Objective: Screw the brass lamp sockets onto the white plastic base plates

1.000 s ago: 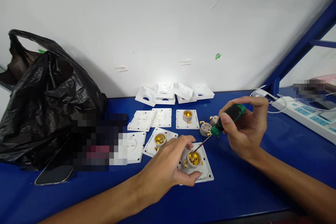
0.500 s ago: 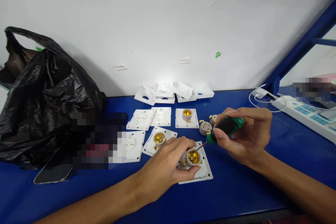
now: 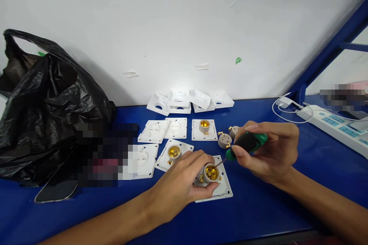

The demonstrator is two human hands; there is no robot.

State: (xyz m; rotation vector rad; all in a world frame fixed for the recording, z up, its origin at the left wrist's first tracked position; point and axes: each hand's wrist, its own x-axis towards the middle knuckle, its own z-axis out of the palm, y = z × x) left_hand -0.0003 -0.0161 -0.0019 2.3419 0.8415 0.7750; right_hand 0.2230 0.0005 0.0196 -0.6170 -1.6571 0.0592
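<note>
My left hand (image 3: 188,178) grips a round lamp socket (image 3: 211,173) with a brass inside, thumb and fingers around its rim. The socket sits on a square white plate (image 3: 224,189) lying on the blue table. My right hand (image 3: 268,149) holds a green and black screwdriver (image 3: 247,144) at a slant, its shaft reaching into the socket; the tip is too small to make out. Close behind the screwdriver are loose round sockets (image 3: 224,141) with brass tabs. Another plate with a socket (image 3: 174,153) lies left of my left hand.
Behind are a plate with a socket (image 3: 204,129), bare white plates (image 3: 152,131) and square white covers (image 3: 179,98) by the wall. A black plastic bag (image 3: 54,111) and a phone (image 3: 57,189) are left. A white power strip (image 3: 333,122) with cables is right.
</note>
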